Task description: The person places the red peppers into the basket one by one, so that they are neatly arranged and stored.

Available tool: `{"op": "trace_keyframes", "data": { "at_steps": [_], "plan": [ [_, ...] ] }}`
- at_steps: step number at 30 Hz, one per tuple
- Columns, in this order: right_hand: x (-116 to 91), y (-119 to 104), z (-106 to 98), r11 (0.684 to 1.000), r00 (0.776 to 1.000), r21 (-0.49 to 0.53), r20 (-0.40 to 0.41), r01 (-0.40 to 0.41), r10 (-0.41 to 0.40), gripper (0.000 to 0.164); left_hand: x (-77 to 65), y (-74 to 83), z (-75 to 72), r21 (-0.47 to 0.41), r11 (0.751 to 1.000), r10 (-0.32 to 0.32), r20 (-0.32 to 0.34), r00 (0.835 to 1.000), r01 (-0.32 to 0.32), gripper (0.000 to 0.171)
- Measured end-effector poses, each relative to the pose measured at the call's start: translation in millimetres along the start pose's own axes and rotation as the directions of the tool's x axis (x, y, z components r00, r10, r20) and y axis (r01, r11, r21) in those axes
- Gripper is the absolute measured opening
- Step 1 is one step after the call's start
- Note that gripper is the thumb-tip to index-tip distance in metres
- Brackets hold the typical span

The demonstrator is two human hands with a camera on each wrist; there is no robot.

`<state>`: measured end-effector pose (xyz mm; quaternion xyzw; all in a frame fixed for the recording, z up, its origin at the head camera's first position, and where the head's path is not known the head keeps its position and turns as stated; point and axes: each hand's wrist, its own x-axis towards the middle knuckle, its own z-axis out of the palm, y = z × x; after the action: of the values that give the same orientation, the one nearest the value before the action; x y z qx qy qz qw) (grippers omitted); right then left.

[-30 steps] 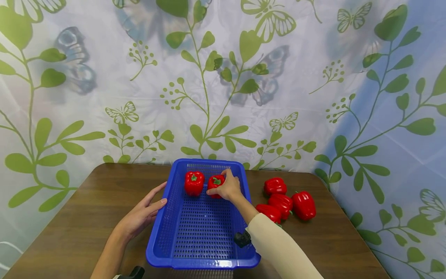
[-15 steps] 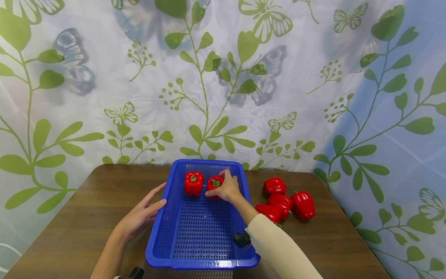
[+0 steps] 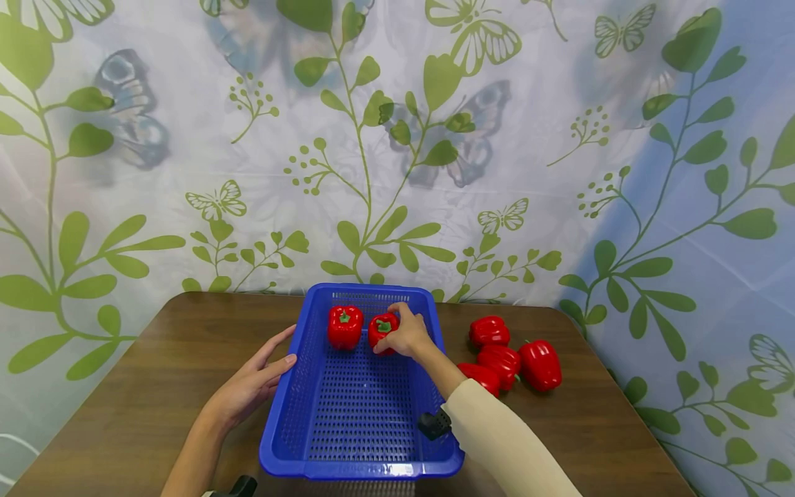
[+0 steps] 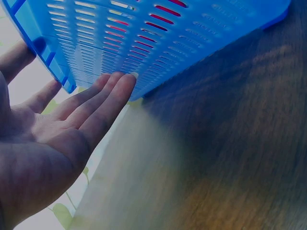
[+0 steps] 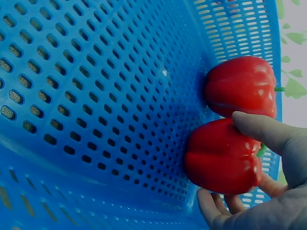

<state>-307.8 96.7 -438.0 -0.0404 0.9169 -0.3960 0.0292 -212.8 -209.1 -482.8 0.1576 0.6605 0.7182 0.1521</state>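
Note:
A blue perforated plastic basket (image 3: 365,414) stands on the table, with two red bell peppers upright at its far end. My right hand (image 3: 406,335) holds the right-hand bell pepper (image 3: 380,331) by its sides, green stem up. In the right wrist view, the thumb lies along one side of that pepper (image 5: 223,158) and the fingertips are at the other. Just left of it stands the other bell pepper (image 3: 345,328). My left hand (image 3: 251,379) rests against the basket's left side, fingers extended; the left wrist view shows fingertips (image 4: 127,84) at the perforated wall.
To the right of the basket, several red bell peppers (image 3: 540,366) lie on the brown wooden table (image 3: 143,393). Behind the table hangs a curtain (image 3: 397,172) printed with leaves and butterflies. The right forearm crosses the basket's right rim.
The right thumb has shifted slightly right along the pepper, and the right forearm has moved a little. Both peppers in the basket and the left hand stay nearly where they were.

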Motion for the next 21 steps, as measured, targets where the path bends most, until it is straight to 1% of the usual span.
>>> {"op": "trace_keyframes", "data": {
  "at_steps": [4,10,16,21],
  "plan": [
    [-1,-1,-3,1.0,1.0,0.003,0.008,0.001,-0.001,0.082,-0.1,-0.1,-0.2,-0.001,1.0,0.002,-0.002,1.0,-0.002,0.065],
    [-2,-2,-3,1.0,1.0,-0.015,-0.009,0.004,-0.004,0.078,0.0,-1.1,-0.8,0.002,1.0,0.003,-0.005,1.0,-0.003,0.066],
    [-2,-3,-6,1.0,1.0,-0.025,0.004,0.004,-0.004,0.082,0.3,-1.1,-0.3,0.003,1.0,0.002,-0.001,1.0,-0.002,0.066],
    [-1,-11,-18,0.999,0.999,-0.023,0.038,0.023,-0.022,0.087,0.0,-0.8,0.0,0.004,1.0,0.001,-0.002,1.0,-0.001,0.066]
  ]
}}
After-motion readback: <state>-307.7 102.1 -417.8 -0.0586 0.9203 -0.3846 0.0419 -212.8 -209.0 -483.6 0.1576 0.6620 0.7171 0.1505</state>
